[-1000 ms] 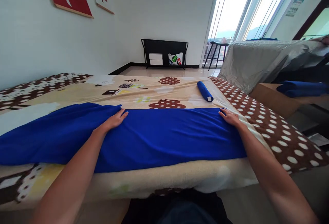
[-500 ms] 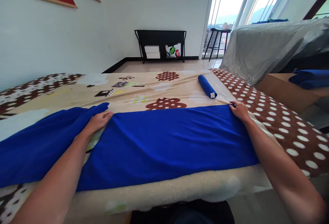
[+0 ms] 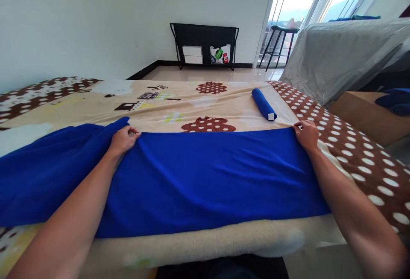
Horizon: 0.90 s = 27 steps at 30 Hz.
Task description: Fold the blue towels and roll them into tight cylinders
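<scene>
A blue cloth (image 3: 205, 176) lies spread over the near side of a patterned blanket (image 3: 179, 104), with some creases at its right. My left hand (image 3: 124, 140) pinches the cloth's far left corner. At the far right corner, my right hand (image 3: 306, 135) grips the edge between thumb and fingers. More blue fabric (image 3: 54, 168) lies bunched to the left, beside my left hand and forearm. A rolled blue bundle (image 3: 262, 103) with a small white tag rests on the blanket beyond the cloth, near my right hand.
A black rack (image 3: 205, 36) holding white boxes stands against the far wall. To the right are a plastic-covered piece of furniture (image 3: 352, 48), a cardboard box (image 3: 361, 112) with blue fabric, and a black stool (image 3: 278, 42) near the window.
Both hands now pinch the cloth's far corners with wrists raised slightly, and its far edge looks straighter. The camera view has shifted slightly.
</scene>
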Available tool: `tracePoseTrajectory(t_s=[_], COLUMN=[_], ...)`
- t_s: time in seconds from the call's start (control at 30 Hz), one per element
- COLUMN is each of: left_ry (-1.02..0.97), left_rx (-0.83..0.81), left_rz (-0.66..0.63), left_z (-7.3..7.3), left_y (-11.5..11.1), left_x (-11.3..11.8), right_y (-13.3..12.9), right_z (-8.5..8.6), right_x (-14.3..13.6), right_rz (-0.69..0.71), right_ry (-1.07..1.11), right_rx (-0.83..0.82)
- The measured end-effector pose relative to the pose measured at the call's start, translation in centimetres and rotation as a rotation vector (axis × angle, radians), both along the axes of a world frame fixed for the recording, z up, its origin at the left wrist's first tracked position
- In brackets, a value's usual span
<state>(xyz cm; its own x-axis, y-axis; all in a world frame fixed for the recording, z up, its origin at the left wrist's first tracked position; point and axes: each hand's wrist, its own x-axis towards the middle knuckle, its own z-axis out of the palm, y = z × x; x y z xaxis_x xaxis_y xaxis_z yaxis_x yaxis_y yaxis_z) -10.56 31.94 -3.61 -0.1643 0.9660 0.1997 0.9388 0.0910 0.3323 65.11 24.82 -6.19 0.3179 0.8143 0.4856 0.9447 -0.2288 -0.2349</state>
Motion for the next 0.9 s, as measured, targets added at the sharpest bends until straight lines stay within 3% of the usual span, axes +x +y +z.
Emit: tracePoseTrajectory(t_s=[0.2, 0.37, 0.47, 0.57, 0.67, 0.73, 0.8, 0.9], left_ry=[0.088, 0.17, 0.207, 0.214, 0.219, 0.219, 0.214, 0.207], left_rx=[0.044, 0.074, 0.12, 0.124, 0.087, 0.042, -0.002, -0.044], left_rz=[0.005, -0.091, -0.214, -0.429, -0.616, -0.67, -0.665, -0.615], left_z=[0.0, 2.1, 3.4, 3.8, 2.7, 1.4, 0.1, -0.9], left_y=[-0.8, -3.8, -5.4, -6.7, -7.9, -8.6, -9.0, -9.0], left_x=[1.6, 4.7, 9.4, 17.0, 25.4, 29.5, 31.5, 30.0], right_y=[-0.2, -1.5, -2.0, -1.9, -2.0, -2.3, -2.7, -3.0], right_z=[-0.3, 1.0, 2.6, 3.5, 3.1, 2.4, 1.7, 1.1], right_x=[0.0, -2.1, -6.4, -13.6, -21.8, -25.8, -27.4, -25.1], right_rz=[-0.022, 0.006, 0.121, 0.351, 0.583, 0.683, 0.738, 0.717], right_ry=[0.016, -0.016, -0.056, -0.088, -0.1, -0.097, -0.086, -0.065], right_rx=[0.02, 0.041, 0.069, 0.014, -0.088, -0.146, -0.201, -0.284])
